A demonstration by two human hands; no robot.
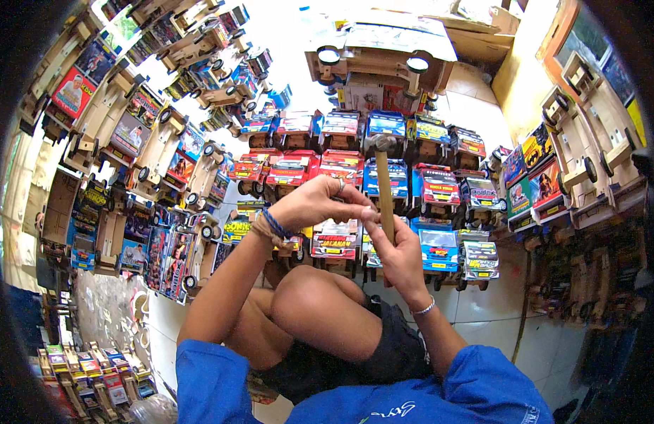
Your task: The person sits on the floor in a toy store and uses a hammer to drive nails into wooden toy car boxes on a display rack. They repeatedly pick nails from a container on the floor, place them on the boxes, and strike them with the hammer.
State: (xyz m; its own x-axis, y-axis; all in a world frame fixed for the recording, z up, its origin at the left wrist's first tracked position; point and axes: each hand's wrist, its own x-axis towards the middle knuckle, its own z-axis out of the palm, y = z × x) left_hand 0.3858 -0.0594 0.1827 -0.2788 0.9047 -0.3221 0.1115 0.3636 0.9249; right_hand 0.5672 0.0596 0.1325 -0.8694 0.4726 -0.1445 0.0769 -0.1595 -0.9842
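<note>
My right hand [400,256] is closed round the wooden handle of a hammer [385,185], whose metal head points up and away from me. My left hand [321,201], with a ring and wrist bands, reaches across from the left. Its thumb and fingers pinch together at the fingertips of my right hand; anything between them is too small to make out. Just beyond and beneath both hands stand rows of toy trucks, among them a blue truck [438,249], a white and green truck [478,258] and a red truck [340,164].
Stacked wooden toy trucks [140,141] rise on the left, and more trucks [539,177] lean at the right. A large wooden truck body [383,42] on wheels stands at the back. Small toy trucks [94,374] sit at lower left. White floor tiles [486,300] show at right.
</note>
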